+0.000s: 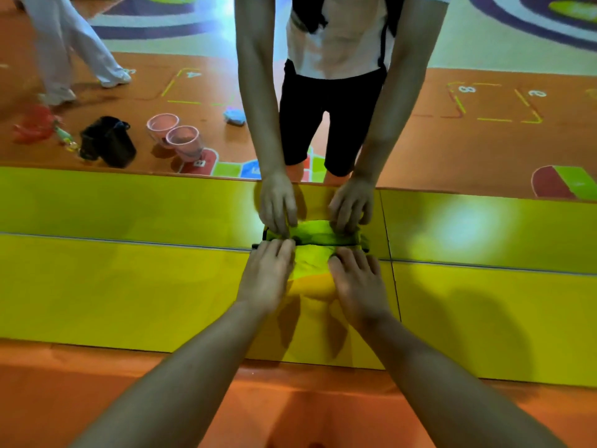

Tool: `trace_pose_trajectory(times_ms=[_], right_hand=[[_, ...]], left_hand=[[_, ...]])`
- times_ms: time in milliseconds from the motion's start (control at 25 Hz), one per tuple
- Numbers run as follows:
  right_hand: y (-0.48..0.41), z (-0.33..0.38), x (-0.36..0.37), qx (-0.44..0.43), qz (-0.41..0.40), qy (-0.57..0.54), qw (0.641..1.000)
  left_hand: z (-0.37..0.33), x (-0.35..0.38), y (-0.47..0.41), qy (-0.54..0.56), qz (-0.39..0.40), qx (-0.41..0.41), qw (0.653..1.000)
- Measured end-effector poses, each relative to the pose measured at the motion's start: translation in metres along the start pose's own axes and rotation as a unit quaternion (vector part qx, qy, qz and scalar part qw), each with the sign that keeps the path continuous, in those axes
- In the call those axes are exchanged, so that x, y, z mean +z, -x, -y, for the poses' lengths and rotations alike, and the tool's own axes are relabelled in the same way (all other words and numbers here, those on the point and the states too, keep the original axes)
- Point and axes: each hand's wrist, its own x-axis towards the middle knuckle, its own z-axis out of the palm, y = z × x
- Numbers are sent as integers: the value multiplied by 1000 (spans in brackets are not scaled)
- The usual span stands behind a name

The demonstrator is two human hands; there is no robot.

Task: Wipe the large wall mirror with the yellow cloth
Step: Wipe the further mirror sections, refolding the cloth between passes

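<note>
Reaching over the orange floor (97,399) and the yellow panel (129,286), both arms end at the foot of the mirror (484,140). The left hand (268,273) and right hand (358,279) lie flat with fingers straight, each pressing on one end of the cloth (311,258). It sits bunched between them, touching the bottom edge of the glass. Its long axis runs left to right along that edge, and neither end points toward or away from the wall. I judge this to be a wipe along the lowest strip. The next move calls for even pressure and a slide sideways or upward, with the cloth kept spread. Farther off, the glass reflects two pink cups (185,142) and a black bag (108,142).
</note>
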Motion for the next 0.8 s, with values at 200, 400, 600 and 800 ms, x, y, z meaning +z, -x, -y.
trace_pose_trajectory(times_ms=[200,400,600,800], right_hand=[[-22,-16,-45,-23,-16,-19,999],[-74,-38,-161,-38,-81,6,996],[-126,-53,-319,-66,-144,53,986],[-166,-66,-446,-49,-195,100,975]], left_hand=[[-29,-54,-6,-94,-13,14,995],[-61,-160,-36,-102,-58,88,989],[-106,-302,-81,-130,-139,143,971],[-149,-414,-123,-147,-223,191,945]])
